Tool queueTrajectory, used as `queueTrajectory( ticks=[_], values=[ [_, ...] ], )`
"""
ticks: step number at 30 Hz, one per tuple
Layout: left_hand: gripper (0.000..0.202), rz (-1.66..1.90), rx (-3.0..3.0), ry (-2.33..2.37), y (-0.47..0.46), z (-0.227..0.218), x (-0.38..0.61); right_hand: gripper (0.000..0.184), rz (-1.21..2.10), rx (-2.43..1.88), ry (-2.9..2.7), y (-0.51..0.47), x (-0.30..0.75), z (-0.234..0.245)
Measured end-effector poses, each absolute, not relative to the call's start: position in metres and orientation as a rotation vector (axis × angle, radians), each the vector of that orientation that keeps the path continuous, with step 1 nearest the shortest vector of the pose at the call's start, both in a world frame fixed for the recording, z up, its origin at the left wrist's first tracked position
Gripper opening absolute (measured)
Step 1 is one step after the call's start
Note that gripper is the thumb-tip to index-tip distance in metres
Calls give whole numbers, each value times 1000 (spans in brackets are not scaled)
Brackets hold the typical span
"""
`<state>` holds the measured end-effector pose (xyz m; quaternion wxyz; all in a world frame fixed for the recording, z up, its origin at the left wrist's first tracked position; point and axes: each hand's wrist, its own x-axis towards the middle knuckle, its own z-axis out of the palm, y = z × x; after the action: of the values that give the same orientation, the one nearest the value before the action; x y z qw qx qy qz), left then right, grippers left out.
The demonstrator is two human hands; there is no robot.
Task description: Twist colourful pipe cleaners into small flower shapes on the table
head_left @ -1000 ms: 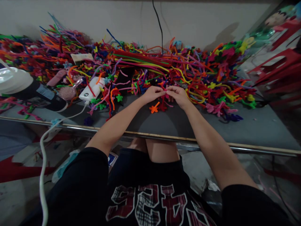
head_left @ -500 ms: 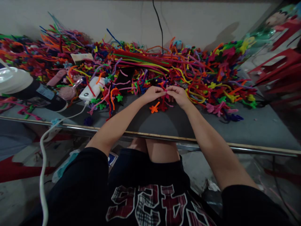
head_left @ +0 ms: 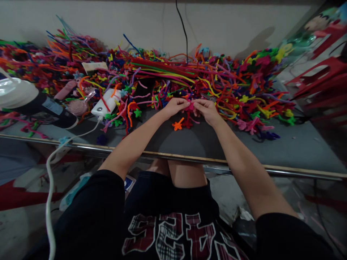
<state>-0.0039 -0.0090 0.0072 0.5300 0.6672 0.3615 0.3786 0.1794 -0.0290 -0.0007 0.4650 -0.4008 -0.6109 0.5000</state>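
Note:
A small pink pipe-cleaner flower (head_left: 191,105) is pinched between my two hands, partly hidden by the fingers. My left hand (head_left: 177,106) grips its left side with thumb and forefinger. On the other side, the fingertips of my right hand (head_left: 206,109) close on it. Just below them on the grey tabletop (head_left: 187,142) lie an orange pipe-cleaner flower (head_left: 177,125) with a short stem and a red one (head_left: 187,123). Behind my right hand, what looks like a pair of pliers or scissors (head_left: 208,97) lies partly covered by pipe cleaners.
A long heap of colourful pipe cleaners (head_left: 162,68) runs along the wall. At the left are a dark cup with a white lid (head_left: 40,103), a pink hairbrush (head_left: 77,106) and a white power bank (head_left: 106,102) with a white cable (head_left: 48,177). Red plastic chairs (head_left: 322,72) stand at the right.
My fingertips have drawn slightly apart, and more of the pink flower shows between them. The orange and red flowers on the tabletop lie where they were.

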Motion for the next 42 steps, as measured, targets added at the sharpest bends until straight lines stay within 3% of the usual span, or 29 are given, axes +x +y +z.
queueTrajectory(
  ticks=[30,42],
  values=[
    [32,840,1904,846,-3,-7,-8,37,1245,-1105,-1589,-34,177,5],
    [29,1112,1492,898,-10,9,-2,45,1275,-1023,-1468,-29,177,1]
  ],
)
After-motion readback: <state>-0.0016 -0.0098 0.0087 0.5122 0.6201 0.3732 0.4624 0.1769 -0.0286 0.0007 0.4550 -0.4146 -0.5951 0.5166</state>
